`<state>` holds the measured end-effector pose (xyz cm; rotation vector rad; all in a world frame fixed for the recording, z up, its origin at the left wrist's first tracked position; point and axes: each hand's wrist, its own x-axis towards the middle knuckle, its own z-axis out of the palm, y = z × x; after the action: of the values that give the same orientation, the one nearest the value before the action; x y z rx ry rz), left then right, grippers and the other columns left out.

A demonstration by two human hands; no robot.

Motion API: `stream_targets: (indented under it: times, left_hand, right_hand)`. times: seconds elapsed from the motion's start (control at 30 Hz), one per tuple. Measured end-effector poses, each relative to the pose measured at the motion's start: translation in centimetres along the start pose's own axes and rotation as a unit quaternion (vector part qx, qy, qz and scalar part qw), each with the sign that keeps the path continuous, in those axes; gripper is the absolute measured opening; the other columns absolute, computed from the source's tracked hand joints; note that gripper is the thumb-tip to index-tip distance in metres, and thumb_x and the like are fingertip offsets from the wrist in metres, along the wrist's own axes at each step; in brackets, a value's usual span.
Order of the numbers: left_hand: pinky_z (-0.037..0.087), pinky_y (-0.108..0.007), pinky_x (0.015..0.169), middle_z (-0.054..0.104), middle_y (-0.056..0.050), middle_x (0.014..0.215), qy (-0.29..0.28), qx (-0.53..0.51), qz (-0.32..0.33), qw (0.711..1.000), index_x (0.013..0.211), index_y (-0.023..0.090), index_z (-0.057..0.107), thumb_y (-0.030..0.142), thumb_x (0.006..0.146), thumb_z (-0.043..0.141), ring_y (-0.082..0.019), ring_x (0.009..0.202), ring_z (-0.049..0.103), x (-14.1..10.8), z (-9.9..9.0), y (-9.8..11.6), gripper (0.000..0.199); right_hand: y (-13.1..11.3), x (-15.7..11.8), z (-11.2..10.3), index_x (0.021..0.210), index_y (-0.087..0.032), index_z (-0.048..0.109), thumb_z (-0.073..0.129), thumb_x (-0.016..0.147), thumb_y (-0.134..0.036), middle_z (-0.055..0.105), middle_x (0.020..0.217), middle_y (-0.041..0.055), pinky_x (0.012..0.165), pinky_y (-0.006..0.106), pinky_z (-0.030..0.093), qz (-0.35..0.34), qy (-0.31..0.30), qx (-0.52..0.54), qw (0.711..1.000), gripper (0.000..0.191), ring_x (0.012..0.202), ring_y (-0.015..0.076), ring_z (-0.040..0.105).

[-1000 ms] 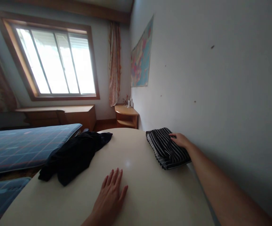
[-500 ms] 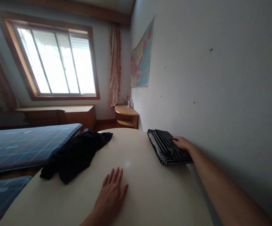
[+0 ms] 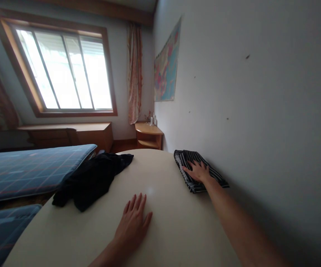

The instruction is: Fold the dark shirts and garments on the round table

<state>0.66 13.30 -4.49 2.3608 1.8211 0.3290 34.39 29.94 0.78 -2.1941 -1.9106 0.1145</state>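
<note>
A folded black garment with white stripes (image 3: 213, 173) lies at the right edge of the pale round table (image 3: 160, 230), close to the wall. On top of it rests my right hand (image 3: 198, 171), palm down with the fingers spread. My left hand (image 3: 134, 220) lies flat on the bare tabletop near the middle, fingers stretched out and holding nothing. To its upper left, a crumpled black piece of clothing (image 3: 93, 181) is spread along the table's left edge, partly over the side.
Plaid blue mattresses (image 3: 32, 170) stand close along the table's left side. The white wall (image 3: 260, 129) borders the right. Beyond the table are a corner shelf (image 3: 149, 129) with small items, a wooden desk (image 3: 93, 128) and a window (image 3: 66, 70).
My right hand has moved left from the right side of the striped garment onto its middle, with fingers now spread. The garment looks flatter. My left hand has stayed in nearly the same place.
</note>
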Motion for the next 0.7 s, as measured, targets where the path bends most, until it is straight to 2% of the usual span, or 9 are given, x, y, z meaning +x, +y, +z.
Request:
stream_targets:
  times: [0.07, 0.13, 0.2, 0.27, 0.37, 0.47, 0.53, 0.63, 0.7]
  left_hand:
    - [0.021, -0.048, 0.120, 0.026, -0.009, 0.159, -0.002, -0.002, -0.002, 1.000, 0.153, 0.013, 0.032, 0.051, 0.097, 0.031, -0.030, 0.148, 0.019, -0.1, -0.2, 0.1, 0.068]
    - [0.022, -0.047, 0.120, 0.028, -0.010, 0.159, 0.001, -0.007, -0.005, 1.000, 0.152, 0.013, 0.033, 0.049, 0.096, 0.033, -0.030, 0.148, 0.021, -0.1, -0.5, 0.3, 0.067]
    - [0.025, -0.046, 0.118, 0.034, -0.010, 0.157, 0.013, -0.018, -0.001, 1.000, 0.151, 0.013, 0.036, 0.046, 0.096, 0.035, -0.029, 0.146, 0.027, 0.0, -0.8, 0.2, 0.064]
    - [0.030, -0.044, 0.116, 0.042, -0.010, 0.153, 0.034, -0.030, -0.001, 0.999, 0.149, 0.014, 0.040, 0.043, 0.097, 0.037, -0.027, 0.142, 0.036, 0.3, -1.1, -0.5, 0.060]
    - [0.033, -0.041, 0.114, 0.047, -0.012, 0.149, 0.105, -0.016, -0.024, 0.994, 0.143, 0.015, 0.049, 0.038, 0.096, 0.042, -0.026, 0.137, 0.043, 1.1, -1.7, -2.9, 0.052]
    - [0.027, -0.042, 0.116, 0.038, -0.015, 0.155, 0.212, 0.051, -0.078, 0.973, 0.137, 0.015, 0.056, 0.033, 0.093, 0.049, -0.029, 0.143, 0.033, 2.0, -2.8, -6.8, 0.048]
    - [0.023, -0.048, 0.117, 0.031, -0.014, 0.158, 0.267, 0.087, -0.160, 0.946, 0.136, 0.018, 0.058, 0.032, 0.091, 0.053, -0.034, 0.146, 0.025, 2.2, -3.6, -9.6, 0.048]
    - [0.030, -0.051, 0.112, 0.031, -0.016, 0.157, 0.263, 0.080, -0.262, 0.925, 0.135, 0.023, 0.059, 0.034, 0.092, 0.053, -0.038, 0.143, 0.029, 2.1, -4.4, -13.2, 0.046]
    - [0.035, -0.050, 0.108, 0.033, -0.018, 0.155, 0.240, 0.060, -0.295, 0.923, 0.134, 0.021, 0.060, 0.036, 0.094, 0.048, -0.038, 0.139, 0.035, 1.9, -4.5, -14.8, 0.045]
  right_hand:
    - [-0.4, -0.4, -0.4, 0.145, -0.024, 0.047, 0.039, 0.086, -0.075, 0.036, 0.155, 0.0147, 0.110, 0.068, 0.014, -0.006, 0.016, -0.020, 1.000, 0.078, 0.142, 0.0427, 0.027]
    - [-1.8, -0.8, -1.2, 0.142, -0.019, 0.051, 0.047, 0.090, -0.063, 0.041, 0.151, 0.0172, 0.111, 0.065, 0.014, -0.021, 0.065, -0.047, 0.997, 0.068, 0.139, 0.0393, 0.032]
    - [-4.0, -1.6, -1.6, 0.139, -0.017, 0.052, 0.050, 0.093, -0.045, 0.042, 0.150, 0.0163, 0.114, 0.060, 0.012, -0.058, 0.137, -0.066, 0.987, 0.054, 0.139, 0.0333, 0.034]
    - [-6.7, -3.0, -1.0, 0.137, -0.019, 0.053, 0.048, 0.094, -0.031, 0.043, 0.151, 0.0128, 0.116, 0.053, 0.012, -0.112, 0.175, -0.055, 0.977, 0.046, 0.138, 0.0277, 0.035]
    - [-10.7, -6.4, 1.5, 0.130, -0.018, 0.060, 0.049, 0.093, -0.034, 0.046, 0.149, 0.0127, 0.116, 0.048, 0.017, -0.174, 0.134, -0.005, 0.976, 0.041, 0.136, 0.0263, 0.039]
    - [-12.8, -9.9, 4.6, 0.132, -0.020, 0.060, 0.045, 0.096, -0.041, 0.046, 0.149, 0.0116, 0.116, 0.046, 0.019, -0.202, 0.083, 0.037, 0.975, 0.044, 0.138, 0.0257, 0.037]
    - [-13.1, -11.5, 6.0, 0.133, -0.022, 0.058, 0.043, 0.096, -0.043, 0.046, 0.149, 0.0109, 0.115, 0.048, 0.020, -0.196, 0.034, 0.055, 0.979, 0.045, 0.138, 0.0259, 0.038]
    - [-12.5, -12.6, 6.7, 0.136, -0.021, 0.057, 0.043, 0.095, -0.041, 0.047, 0.149, 0.0103, 0.116, 0.046, 0.021, -0.207, -0.006, 0.070, 0.976, 0.047, 0.138, 0.0254, 0.039]
    - [-11.9, -12.7, 6.5, 0.137, -0.020, 0.055, 0.042, 0.096, -0.040, 0.046, 0.150, 0.0099, 0.117, 0.044, 0.021, -0.219, -0.020, 0.079, 0.972, 0.048, 0.140, 0.0250, 0.037]
